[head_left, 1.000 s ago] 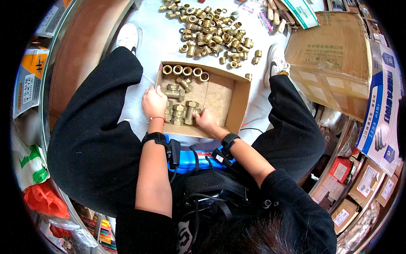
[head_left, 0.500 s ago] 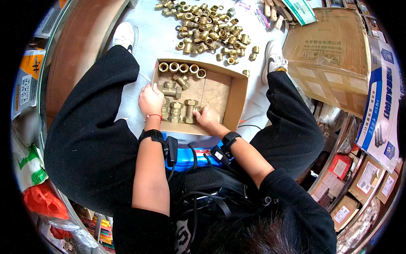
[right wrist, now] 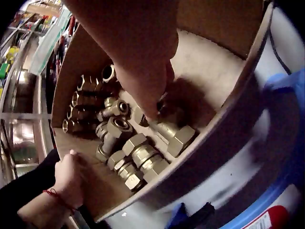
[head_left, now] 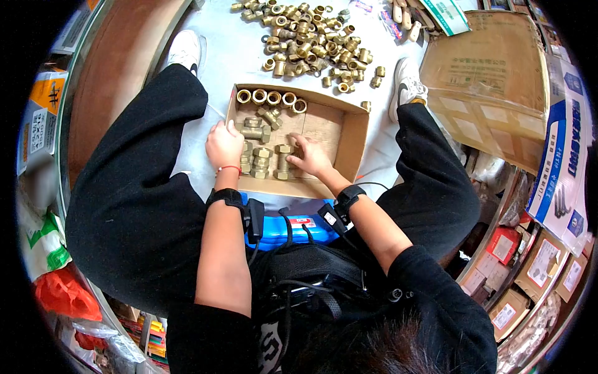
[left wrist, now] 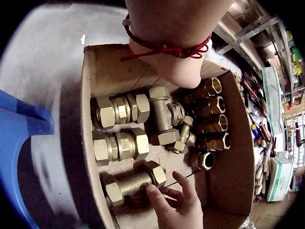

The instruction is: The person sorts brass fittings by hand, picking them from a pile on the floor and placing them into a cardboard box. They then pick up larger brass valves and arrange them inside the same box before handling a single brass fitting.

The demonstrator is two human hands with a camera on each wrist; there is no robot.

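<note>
An open cardboard box (head_left: 353, 149) holds brass fittings: ring-ended ones (head_left: 274, 98) along its far edge and larger hex-ended ones nearer the person. The left hand (head_left: 225, 148) grips the box's left wall, its thumb up at the rim; the right wrist view shows this hand (right wrist: 69, 180) from the side. Over the rightmost large fitting (head_left: 283, 163) is the right hand (head_left: 311, 157), fingers apart and slightly bent. In the left wrist view its thumb touches that fitting (left wrist: 136, 183), while the other fingers (left wrist: 187, 190) are off it.
Beyond the box lies a loose pile of brass fittings (head_left: 311, 47) on the pale floor, between the person's shoes. A large carton (head_left: 483, 93) stands at the right. A blue object (head_left: 274, 232) is just below the box, near the person's waist.
The right hand's fingers have loosened from the rightmost large fitting and spread, and the hand has moved slightly up and right. The left hand keeps its grip on the box wall.
</note>
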